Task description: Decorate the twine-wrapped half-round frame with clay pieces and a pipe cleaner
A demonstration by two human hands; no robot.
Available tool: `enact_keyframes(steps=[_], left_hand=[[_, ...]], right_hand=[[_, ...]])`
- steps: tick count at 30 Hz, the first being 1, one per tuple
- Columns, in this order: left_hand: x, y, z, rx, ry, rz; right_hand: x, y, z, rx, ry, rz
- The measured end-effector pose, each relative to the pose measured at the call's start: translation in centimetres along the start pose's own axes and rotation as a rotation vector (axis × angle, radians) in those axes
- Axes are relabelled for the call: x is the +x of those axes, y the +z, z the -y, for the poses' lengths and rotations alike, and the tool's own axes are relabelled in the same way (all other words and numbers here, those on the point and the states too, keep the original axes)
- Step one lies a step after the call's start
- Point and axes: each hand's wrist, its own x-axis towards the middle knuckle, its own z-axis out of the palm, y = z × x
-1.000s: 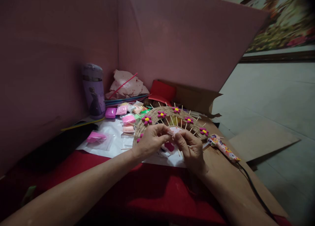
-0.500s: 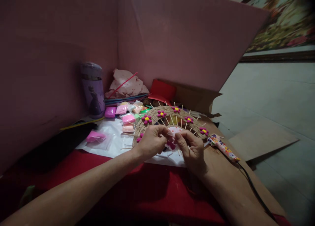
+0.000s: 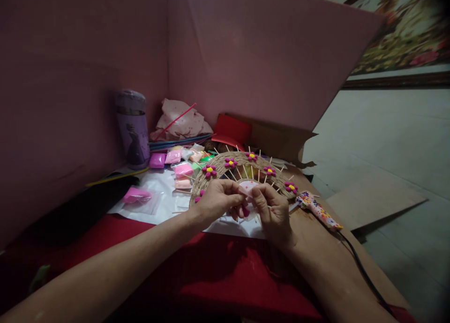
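Both hands meet in front of a round twine-wrapped frame point(image 3: 220, 165) with sticks poking out around it and magenta clay flowers with yellow centres on its ring. Between my fingers is a small clear plastic packet point(image 3: 250, 211) with magenta clay inside, mostly covered by the hands. My left hand point(image 3: 222, 199) is closed, pinching the packet's upper left side. On the other side my right hand point(image 3: 272, 208) pinches it between thumb and bent fingers. Behind the fingertips shows the frame's pale dotted centre point(image 3: 249, 186).
Several clay packets point(image 3: 183, 170) lie on white plastic point(image 3: 163, 208) to the left, near a purple tumbler point(image 3: 132, 131). A flower-patterned glue gun point(image 3: 318, 211) with a black cord rests at right on brown board. Pink panels point(image 3: 246, 56) stand behind.
My left hand has shifted slightly, its fingers now lower and more curled around the packet. Less of the magenta clay shows. The frame and surroundings have stayed put.
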Motion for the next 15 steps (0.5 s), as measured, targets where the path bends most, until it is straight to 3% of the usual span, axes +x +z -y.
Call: enact_keyframes(steps=[15], left_hand=[[-0.37, 0.08, -0.38, 0.029, 0.006, 0.033]], right_hand=[[0.00, 0.03, -0.71, 0.063, 0.087, 0.019]])
